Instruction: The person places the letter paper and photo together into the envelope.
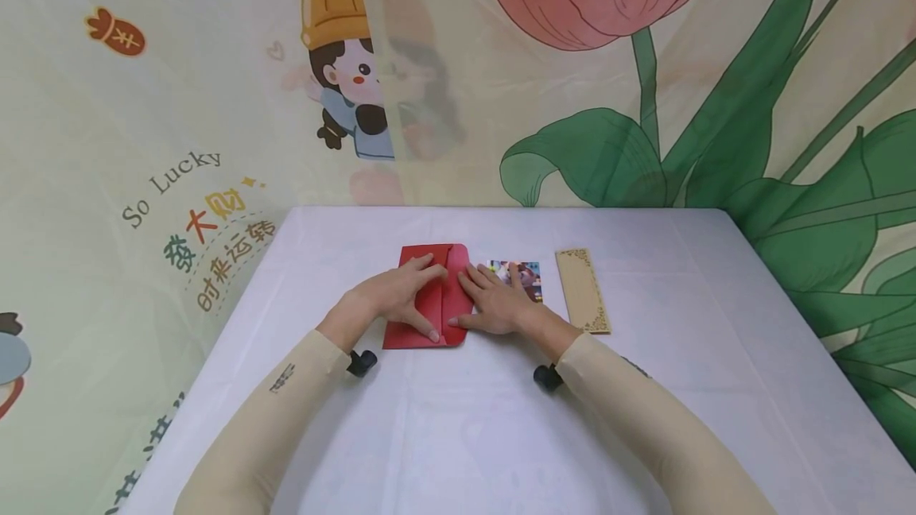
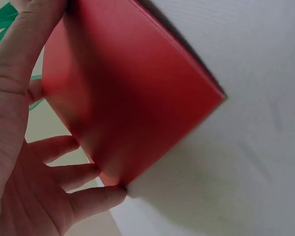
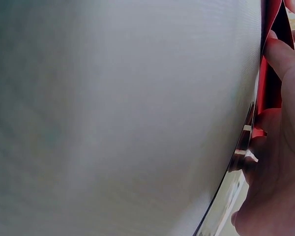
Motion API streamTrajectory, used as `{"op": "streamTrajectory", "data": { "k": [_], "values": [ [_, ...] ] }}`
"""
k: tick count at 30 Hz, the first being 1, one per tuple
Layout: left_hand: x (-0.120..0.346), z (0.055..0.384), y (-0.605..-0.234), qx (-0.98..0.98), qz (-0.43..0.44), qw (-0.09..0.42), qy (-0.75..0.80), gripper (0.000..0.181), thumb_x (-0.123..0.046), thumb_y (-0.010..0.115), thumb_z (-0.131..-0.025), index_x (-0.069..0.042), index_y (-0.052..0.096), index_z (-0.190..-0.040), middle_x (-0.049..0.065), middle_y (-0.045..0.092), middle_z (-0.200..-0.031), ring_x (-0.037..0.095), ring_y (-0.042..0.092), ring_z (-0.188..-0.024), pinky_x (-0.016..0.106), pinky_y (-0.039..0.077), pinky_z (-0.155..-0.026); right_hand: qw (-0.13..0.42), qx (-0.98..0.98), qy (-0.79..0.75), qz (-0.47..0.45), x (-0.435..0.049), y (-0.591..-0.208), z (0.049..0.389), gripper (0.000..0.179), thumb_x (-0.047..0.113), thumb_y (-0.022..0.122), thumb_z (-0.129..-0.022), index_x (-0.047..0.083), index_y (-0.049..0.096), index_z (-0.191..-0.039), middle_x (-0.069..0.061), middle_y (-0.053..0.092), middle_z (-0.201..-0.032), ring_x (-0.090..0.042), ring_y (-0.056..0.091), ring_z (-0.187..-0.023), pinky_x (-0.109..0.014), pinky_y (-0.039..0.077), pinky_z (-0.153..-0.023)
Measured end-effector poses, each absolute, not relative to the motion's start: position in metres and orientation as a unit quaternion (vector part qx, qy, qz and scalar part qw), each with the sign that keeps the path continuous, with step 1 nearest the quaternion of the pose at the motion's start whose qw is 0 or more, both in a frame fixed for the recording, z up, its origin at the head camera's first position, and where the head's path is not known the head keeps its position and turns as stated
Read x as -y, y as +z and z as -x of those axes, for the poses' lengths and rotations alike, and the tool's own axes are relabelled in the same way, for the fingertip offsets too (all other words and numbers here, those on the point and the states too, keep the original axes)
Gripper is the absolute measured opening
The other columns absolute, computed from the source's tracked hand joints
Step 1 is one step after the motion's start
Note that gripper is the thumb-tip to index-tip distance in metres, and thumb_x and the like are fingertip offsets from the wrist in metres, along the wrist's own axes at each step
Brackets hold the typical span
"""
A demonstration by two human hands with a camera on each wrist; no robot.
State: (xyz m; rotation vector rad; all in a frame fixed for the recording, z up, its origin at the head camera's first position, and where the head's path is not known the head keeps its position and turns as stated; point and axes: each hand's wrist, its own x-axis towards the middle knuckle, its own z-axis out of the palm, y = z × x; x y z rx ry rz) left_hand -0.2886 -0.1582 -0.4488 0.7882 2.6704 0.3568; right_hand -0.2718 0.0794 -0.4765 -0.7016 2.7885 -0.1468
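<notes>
A red envelope (image 1: 401, 334) lies on the white table, its lighter red flap (image 1: 455, 296) along the right side. My left hand (image 1: 392, 292) rests across the envelope, with the thumb near the flap's base at the lower edge and the fingers spread toward the top. In the left wrist view, fingertips touch the border of the envelope (image 2: 137, 98). My right hand (image 1: 501, 304) touches the flap with extended fingers and thumb, and partly covers a colourful picture card (image 1: 531, 270). In the right wrist view, the right hand (image 3: 278, 172) is at the red paper.
To the right lies a tan card (image 1: 583, 292) with an ornate border. The white table (image 1: 458, 435) meets a printed cloth backdrop (image 1: 444, 165) at its far edge. Small black devices are strapped at both wrists.
</notes>
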Motion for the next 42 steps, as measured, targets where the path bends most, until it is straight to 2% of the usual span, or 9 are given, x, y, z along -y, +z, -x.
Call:
{"op": "streamTrajectory", "data": {
  "k": [10, 22, 33, 42],
  "values": [
    [0.162, 0.288, -0.451, -0.939, -0.273, 0.169, 0.125, 0.112, -0.071, 0.09, -0.061, -0.037, 0.039, -0.154, 0.007, 0.02, -0.173, 0.031, 0.031, -0.154, 0.052, 0.056, -0.103, 0.13, -0.96, -0.047, 0.245, -0.08, -0.476, 0.271, 0.099, 0.079, 0.049, -0.092, 0.026, 0.014, -0.168, -0.001, 0.01, -0.177, -0.029, 0.009, -0.164, -0.072, -0.002, -0.125],
    [0.163, 0.286, -0.456, -0.939, -0.277, 0.154, 0.135, 0.112, -0.069, 0.091, -0.062, -0.036, 0.038, -0.155, 0.01, 0.022, -0.172, 0.034, 0.028, -0.157, 0.056, 0.054, -0.105, 0.127, -0.959, -0.056, 0.247, -0.082, -0.476, 0.271, 0.099, 0.079, 0.05, -0.092, 0.026, 0.013, -0.168, 0.0, 0.01, -0.177, -0.03, 0.01, -0.164, -0.071, -0.003, -0.125],
    [0.162, 0.287, -0.459, -0.938, -0.273, 0.144, 0.155, 0.111, -0.071, 0.091, -0.059, -0.037, 0.04, -0.151, 0.008, 0.025, -0.172, 0.036, 0.024, -0.159, 0.057, 0.054, -0.105, 0.108, -0.96, -0.064, 0.25, -0.08, -0.475, 0.271, 0.096, 0.075, 0.056, -0.092, 0.023, 0.023, -0.167, -0.002, 0.017, -0.176, -0.03, 0.016, -0.162, -0.067, -0.006, -0.127],
    [0.164, 0.286, -0.456, -0.935, -0.263, 0.142, 0.188, 0.103, -0.059, 0.096, -0.061, -0.033, 0.043, -0.145, 0.005, 0.031, -0.169, 0.035, 0.027, -0.157, 0.053, 0.057, -0.102, 0.11, -0.96, -0.066, 0.249, -0.08, -0.475, 0.273, 0.096, 0.076, 0.056, -0.092, 0.024, 0.025, -0.166, -0.001, 0.018, -0.176, -0.029, 0.017, -0.162, -0.066, -0.007, -0.127]
  ]
}}
